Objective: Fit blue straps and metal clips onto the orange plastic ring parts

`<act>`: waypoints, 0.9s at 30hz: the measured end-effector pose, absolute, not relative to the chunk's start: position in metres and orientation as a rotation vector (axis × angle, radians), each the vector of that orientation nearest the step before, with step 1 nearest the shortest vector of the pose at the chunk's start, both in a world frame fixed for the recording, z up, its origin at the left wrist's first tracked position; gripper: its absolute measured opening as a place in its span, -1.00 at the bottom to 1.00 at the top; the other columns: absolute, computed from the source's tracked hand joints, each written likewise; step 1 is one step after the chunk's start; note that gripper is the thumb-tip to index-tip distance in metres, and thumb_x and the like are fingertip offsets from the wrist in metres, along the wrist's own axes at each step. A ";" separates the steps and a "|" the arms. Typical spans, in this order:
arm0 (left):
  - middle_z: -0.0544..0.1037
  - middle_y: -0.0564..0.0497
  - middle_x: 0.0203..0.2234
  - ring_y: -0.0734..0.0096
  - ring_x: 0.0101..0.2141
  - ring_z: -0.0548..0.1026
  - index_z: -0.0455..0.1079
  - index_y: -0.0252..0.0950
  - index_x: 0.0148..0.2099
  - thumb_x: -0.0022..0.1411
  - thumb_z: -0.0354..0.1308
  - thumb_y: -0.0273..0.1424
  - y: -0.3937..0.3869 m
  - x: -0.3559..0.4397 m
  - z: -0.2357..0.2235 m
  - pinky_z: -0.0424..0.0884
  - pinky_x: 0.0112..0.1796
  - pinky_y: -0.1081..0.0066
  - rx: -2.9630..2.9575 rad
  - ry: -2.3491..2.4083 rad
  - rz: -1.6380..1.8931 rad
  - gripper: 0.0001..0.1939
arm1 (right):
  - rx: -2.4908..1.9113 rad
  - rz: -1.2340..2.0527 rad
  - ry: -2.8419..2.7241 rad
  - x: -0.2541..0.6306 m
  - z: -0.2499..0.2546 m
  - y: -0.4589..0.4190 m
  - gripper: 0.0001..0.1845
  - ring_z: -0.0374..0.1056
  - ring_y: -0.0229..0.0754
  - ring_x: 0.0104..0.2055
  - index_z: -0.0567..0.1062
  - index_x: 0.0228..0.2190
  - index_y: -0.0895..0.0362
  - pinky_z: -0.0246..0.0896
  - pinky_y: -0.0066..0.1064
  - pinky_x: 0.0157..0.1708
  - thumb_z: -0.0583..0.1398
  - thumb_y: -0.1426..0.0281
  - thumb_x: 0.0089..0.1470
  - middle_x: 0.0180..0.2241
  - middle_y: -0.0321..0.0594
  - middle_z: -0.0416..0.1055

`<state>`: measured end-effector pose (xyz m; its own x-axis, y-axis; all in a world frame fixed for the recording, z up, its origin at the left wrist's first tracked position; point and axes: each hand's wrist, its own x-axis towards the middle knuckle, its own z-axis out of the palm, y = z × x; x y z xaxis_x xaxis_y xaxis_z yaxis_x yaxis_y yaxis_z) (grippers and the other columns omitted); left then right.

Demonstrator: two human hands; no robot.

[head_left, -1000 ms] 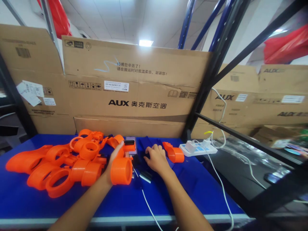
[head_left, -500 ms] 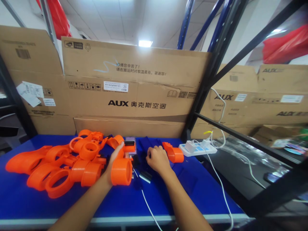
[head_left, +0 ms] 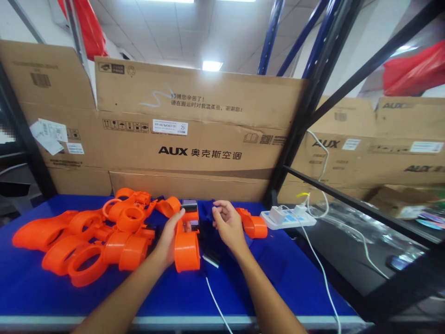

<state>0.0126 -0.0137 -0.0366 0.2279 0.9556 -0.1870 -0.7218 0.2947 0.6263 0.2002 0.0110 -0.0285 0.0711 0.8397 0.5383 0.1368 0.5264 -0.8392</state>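
Observation:
My left hand (head_left: 171, 237) is closed round an orange plastic piece (head_left: 187, 250), which has a wide ring at its lower end and a black block near the top. Just to the right, my right hand (head_left: 227, 222) is raised over dark blue material, with its fingers curled and the thumb close to the index finger. Whatever is between those fingertips is too small to make out. Below the hands lies a small black-and-silver part (head_left: 211, 260). A phone-like device (head_left: 189, 202) is partly hidden behind the held piece.
Several similar orange ringed pieces (head_left: 114, 248) are heaped on the left of the blue tabletop (head_left: 167, 297). Another orange piece (head_left: 255, 226) lies right of my right hand, near a white power strip (head_left: 288, 217) with cables. Cardboard (head_left: 194, 130) stands along the back.
My right hand has lifted off the blue material and turned, bringing its thumb side into view. My left hand has shifted slightly right with the orange piece, which has turned a little.

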 end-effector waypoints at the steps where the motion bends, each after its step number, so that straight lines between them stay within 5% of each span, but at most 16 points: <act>1: 0.50 0.01 -0.61 0.42 -0.62 0.46 0.40 -0.32 -0.36 0.13 0.35 -0.17 -0.014 0.013 -0.036 0.41 -0.53 0.43 0.461 0.598 1.209 -0.67 | -0.893 0.701 -1.402 0.198 -0.028 0.009 -0.63 0.31 -0.33 -0.64 0.40 -0.12 0.08 0.15 -0.50 -0.71 0.24 0.10 0.17 -0.42 -0.35 0.40; 5: 0.51 -0.01 -0.59 0.44 -0.63 0.44 0.43 -0.36 -0.30 0.17 0.29 -0.14 -0.015 0.016 -0.040 0.40 -0.54 0.44 0.493 0.572 1.214 -0.66 | -0.808 0.803 -1.354 0.191 -0.025 0.003 -0.58 0.40 -0.31 -0.60 0.42 -0.10 0.07 0.29 -0.48 -0.71 0.30 0.09 0.12 -0.24 -0.24 0.45; 10: 0.51 0.07 -0.53 0.53 -0.61 0.43 0.41 -0.32 -0.20 0.04 0.42 -0.30 -0.014 0.023 -0.043 0.34 -0.54 0.52 0.674 0.608 1.288 -0.66 | -0.702 0.815 -1.409 0.184 -0.026 0.000 -0.58 0.51 -0.20 -0.39 0.44 -0.03 0.05 0.53 -0.35 -0.39 0.34 0.21 0.11 -0.14 -0.15 0.50; 18: 0.51 0.08 -0.50 0.49 -0.61 0.47 0.38 -0.28 -0.07 0.02 0.44 -0.25 -0.017 0.026 -0.044 0.35 -0.53 0.51 0.875 0.666 1.321 -0.53 | -0.717 0.567 -1.668 0.190 -0.026 -0.004 -0.73 0.50 -0.01 0.00 0.61 -0.06 0.02 0.40 -0.13 0.06 0.22 0.31 0.24 -0.05 -0.11 0.57; 27: 0.49 0.11 -0.51 0.50 -0.63 0.47 0.38 -0.27 -0.10 0.04 0.42 -0.21 -0.014 0.026 -0.048 0.34 -0.55 0.51 0.922 0.740 1.360 -0.56 | -0.780 0.283 -1.762 0.190 -0.025 -0.005 -0.67 0.28 -0.23 -0.43 0.62 0.00 -0.02 0.23 -0.40 -0.44 0.23 0.35 0.22 -0.42 -0.27 0.36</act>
<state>0.0258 -0.0144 -0.0478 0.0930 0.9929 0.0749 -0.4761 -0.0217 0.8791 0.1899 -0.0045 -0.0249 -0.1485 0.6306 0.7618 0.3602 0.7519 -0.5522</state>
